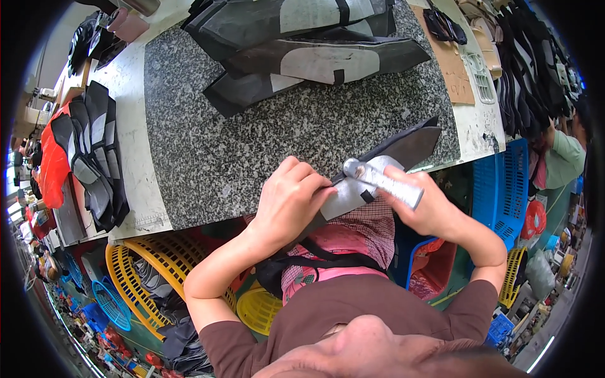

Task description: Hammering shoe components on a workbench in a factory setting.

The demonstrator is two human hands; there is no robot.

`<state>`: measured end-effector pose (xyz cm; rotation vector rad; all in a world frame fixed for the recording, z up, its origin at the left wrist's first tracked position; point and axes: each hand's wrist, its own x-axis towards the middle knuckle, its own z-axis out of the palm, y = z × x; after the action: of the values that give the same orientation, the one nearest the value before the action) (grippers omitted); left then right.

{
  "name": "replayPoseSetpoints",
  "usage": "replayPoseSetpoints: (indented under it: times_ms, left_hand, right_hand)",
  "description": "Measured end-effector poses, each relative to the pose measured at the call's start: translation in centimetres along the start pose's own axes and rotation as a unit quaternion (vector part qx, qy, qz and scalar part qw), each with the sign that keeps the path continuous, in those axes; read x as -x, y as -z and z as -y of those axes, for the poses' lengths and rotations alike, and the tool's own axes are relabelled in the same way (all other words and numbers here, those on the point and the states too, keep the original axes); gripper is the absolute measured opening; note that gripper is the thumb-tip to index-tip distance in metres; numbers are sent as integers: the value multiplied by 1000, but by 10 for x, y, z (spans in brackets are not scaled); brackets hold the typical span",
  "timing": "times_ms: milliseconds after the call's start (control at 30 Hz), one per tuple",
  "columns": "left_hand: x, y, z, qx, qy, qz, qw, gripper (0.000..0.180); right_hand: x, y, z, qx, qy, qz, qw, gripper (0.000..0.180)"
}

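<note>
At the front edge of the stone slab, my left hand (291,196) is closed, thumb and fingers pinching the edge of a black shoe-upper-like piece (421,146) with a light grey patch and a small black tab. The piece lies partly on the slab and partly over its front edge. My right hand (423,205) is closed round a hammer, its silver metal head (391,183) over the grey patch, close to my left fingertips. The hammer's handle is hidden by my hand. Whether the head touches the piece I cannot tell.
Similar black and grey pieces (331,63) lie stacked at the slab's (189,138) far side. More hang over the table's left edge (94,157) by a red bag (53,160). Yellow baskets (116,277) and a blue crate (507,189) stand below. Another person's sleeve (564,160) shows at right.
</note>
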<state>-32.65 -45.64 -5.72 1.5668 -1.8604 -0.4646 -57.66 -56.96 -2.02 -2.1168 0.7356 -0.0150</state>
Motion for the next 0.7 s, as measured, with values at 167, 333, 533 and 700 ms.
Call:
replayPoseSetpoints:
  times_ms: [167, 333, 533, 700]
  left_hand:
    - [14, -4, -2, -83, -91, -3, 992, 17]
    - [12, -2, 4, -71, -107, 38, 991, 19]
    - [-21, -22, 4, -38, -52, 17, 998, 10]
    - [-52, -25, -1, -44, -27, 20, 998, 9]
  right_hand:
    - [-7, 21, 23, -20, 43, -58, 997, 24]
    - [-3, 2, 17, 51, -12, 79, 996, 20]
    - [-3, 28, 11, -83, 12, -190, 978, 25]
    - [-8, 23, 1, 17, -58, -85, 995, 22]
